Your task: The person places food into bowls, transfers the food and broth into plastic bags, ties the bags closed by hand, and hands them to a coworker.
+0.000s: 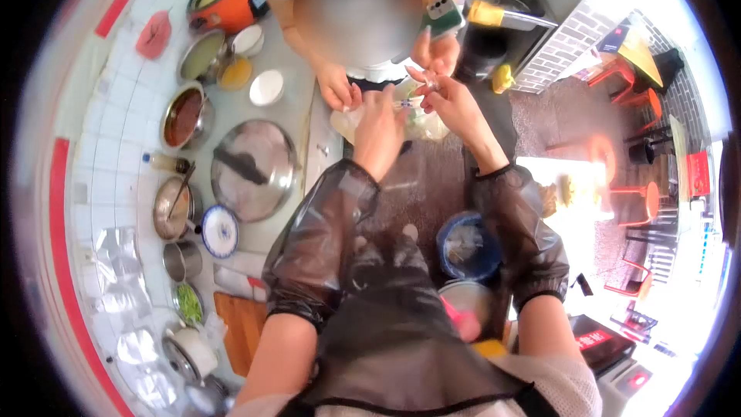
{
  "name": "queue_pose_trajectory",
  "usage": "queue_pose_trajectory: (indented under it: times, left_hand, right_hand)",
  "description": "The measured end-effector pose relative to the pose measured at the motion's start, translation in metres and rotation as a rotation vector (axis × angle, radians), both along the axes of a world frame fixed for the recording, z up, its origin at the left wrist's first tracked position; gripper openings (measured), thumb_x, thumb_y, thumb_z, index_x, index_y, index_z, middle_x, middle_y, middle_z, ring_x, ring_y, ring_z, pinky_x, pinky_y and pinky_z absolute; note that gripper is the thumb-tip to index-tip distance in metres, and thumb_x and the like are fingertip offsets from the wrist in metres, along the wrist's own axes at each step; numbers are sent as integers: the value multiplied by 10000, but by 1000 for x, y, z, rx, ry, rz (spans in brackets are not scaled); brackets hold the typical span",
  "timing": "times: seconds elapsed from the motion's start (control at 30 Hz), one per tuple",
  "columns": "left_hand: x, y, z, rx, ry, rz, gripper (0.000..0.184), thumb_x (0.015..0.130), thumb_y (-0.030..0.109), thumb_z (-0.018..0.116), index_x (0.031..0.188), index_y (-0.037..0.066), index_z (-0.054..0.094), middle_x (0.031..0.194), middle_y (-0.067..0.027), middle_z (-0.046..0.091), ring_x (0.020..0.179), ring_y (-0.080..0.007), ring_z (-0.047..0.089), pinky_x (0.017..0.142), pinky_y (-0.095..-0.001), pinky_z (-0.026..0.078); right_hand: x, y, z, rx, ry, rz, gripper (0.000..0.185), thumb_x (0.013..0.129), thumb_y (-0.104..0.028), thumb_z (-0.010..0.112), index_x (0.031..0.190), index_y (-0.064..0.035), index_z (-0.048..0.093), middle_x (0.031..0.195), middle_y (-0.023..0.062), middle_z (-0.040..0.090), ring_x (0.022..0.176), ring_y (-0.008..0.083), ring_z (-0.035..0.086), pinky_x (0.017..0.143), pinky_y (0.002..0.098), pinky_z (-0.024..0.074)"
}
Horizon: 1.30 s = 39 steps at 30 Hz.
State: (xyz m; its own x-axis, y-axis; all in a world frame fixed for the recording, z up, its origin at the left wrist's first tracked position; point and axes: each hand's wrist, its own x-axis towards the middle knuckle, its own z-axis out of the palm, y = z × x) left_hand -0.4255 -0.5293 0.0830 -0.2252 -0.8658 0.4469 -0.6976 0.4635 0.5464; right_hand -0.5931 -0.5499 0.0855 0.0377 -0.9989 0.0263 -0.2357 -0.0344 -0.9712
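Observation:
A thin, translucent plastic bag (429, 127) hangs between my hands, with pale contents and a blue-and-white print near its top. My left hand (380, 130) is closed on the bag's upper part, fingers bent. My right hand (457, 112) pinches a wisp of clear plastic at the bag's top right; its fingertips are blurred. Facing me stands another person, whose one hand (337, 86) is close beside my left fingers. That person's other hand (437, 54) is by a green phone (446, 22), just above my right hand. Dark translucent sleeves cover my forearms.
Along the left counter stand a large metal lid (266, 185), a pot of red sauce (184, 117), white bowls (267, 88), a blue-rimmed plate (220, 232) and a cutting board (235, 328). A blue-rimmed bucket (468, 247) is on the floor. Red stools (637, 202) stand at right.

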Motion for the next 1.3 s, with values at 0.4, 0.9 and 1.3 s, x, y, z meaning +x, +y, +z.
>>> queue_pose_trajectory:
  times: [0.4, 0.9, 1.3]
  left_hand:
    - [36, -51, 94, 31, -326, -233, 110, 807, 64, 521, 840, 6, 608, 678, -207, 574, 632, -335, 593, 575, -435, 429]
    - [48, 164, -412, 933, 359, 305, 263, 978, 235, 398, 785, 64, 448, 571, 3, 425, 466, -88, 372, 429, -242, 302]
    - [63, 130, -562, 697, 229, 475, 281, 985, 230, 381, 772, 47, 392, 611, -32, 427, 513, -104, 378, 471, -252, 307]
  right_hand:
    - [-45, -53, -24, -512, 957, -447, 165, 770, -66, 525, 927, -29, 558, 716, 158, 612, 650, 310, 629, 537, 412, 496]
    - [-49, 94, -537, 340, 737, -269, 100, 782, -177, 583, 796, -82, 612, 711, 157, 628, 652, 344, 623, 592, 435, 506]
    - [12, 27, -972, 58, 1168, 362, 285, 852, -172, 557, 1088, -12, 556, 1034, 106, 516, 1016, 261, 483, 871, 380, 416]
